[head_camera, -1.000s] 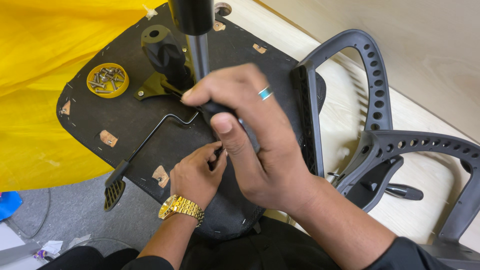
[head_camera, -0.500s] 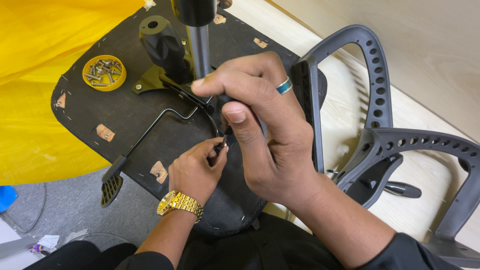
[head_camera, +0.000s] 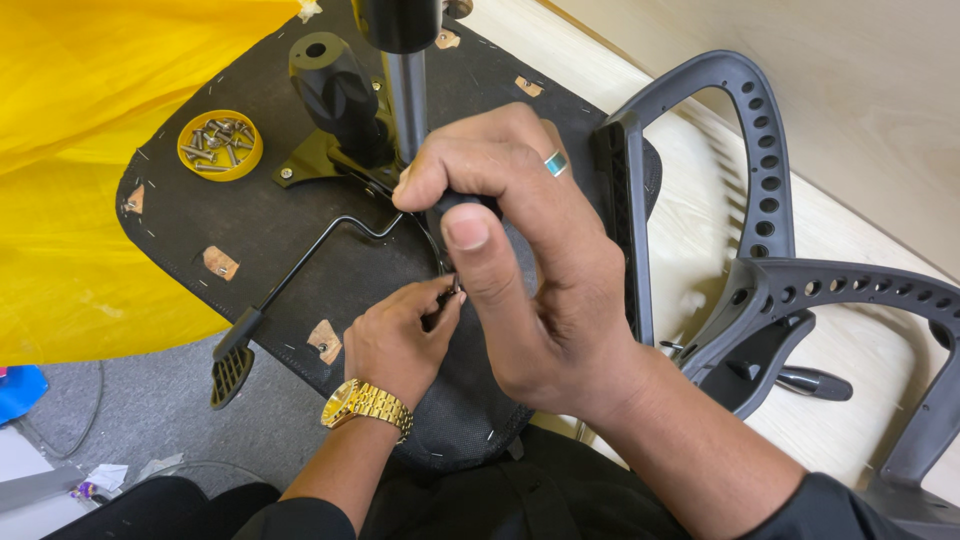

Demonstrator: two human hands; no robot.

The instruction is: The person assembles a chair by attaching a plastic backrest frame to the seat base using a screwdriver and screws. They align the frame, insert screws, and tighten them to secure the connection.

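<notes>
An upturned office chair seat point(head_camera: 300, 230) is being worked on from above, its flat underside, covered in black fabric stapled along the edge, being turned towards the camera. Small tan patches are being shown here and there on that fabric, and a chrome column point(head_camera: 408, 95) with a black top is being seen rising from a dark metal plate at the middle of the seat. A black knobbed handle point(head_camera: 335, 95) is being seen just beside the column, and a thin bent lever rod point(head_camera: 320, 250) ending in a ribbed black paddle point(head_camera: 232, 370) is being seen running off towards the seat's lower left edge. The right hand point(head_camera: 520, 270), wearing a ring, is being kept clenched around a dark tool handle point(head_camera: 455, 205), most of which is being hidden by the fingers. The left hand point(head_camera: 400, 335), with a gold watch point(head_camera: 367, 405) on the wrist, is being held just below it, its fingertips being pinched on a small dark part at the tool's tip; what that part is cannot be told. A round yellow tin point(head_camera: 220, 145) of screws is being rested on the seat's far left. Grey perforated armrest frames point(head_camera: 740, 200) are being left lying on the pale floor to the right, and yellow sheeting point(head_camera: 80, 200) is being seen on the left.
</notes>
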